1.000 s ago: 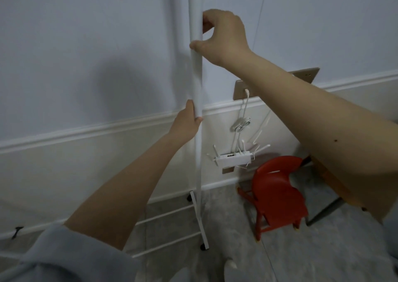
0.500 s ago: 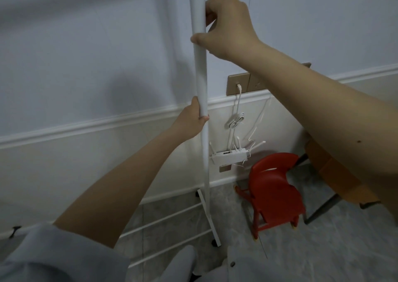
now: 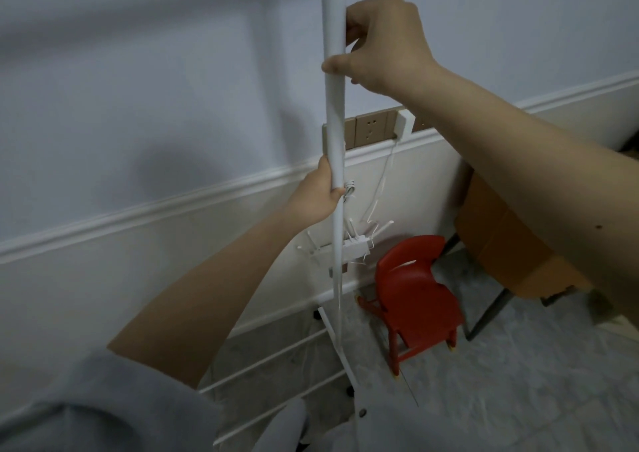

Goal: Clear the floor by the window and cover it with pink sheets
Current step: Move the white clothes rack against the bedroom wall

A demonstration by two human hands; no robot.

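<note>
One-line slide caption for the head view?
Both hands, left hand below right hand, grip white rack pole near red chair.

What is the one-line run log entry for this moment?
left hand grips rack pole low | right hand grips it high | red chair beside base

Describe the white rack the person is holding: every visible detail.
The white rack looks like painted metal tubing: one tall upright post running out of the top of the picture, joined below to a foot bar with small dark casters and two thin horizontal rails reaching left. It stands on the grey floor near the wall. The right hand grips the post high up; the left hand grips it lower. Its top is out of view.
</note>
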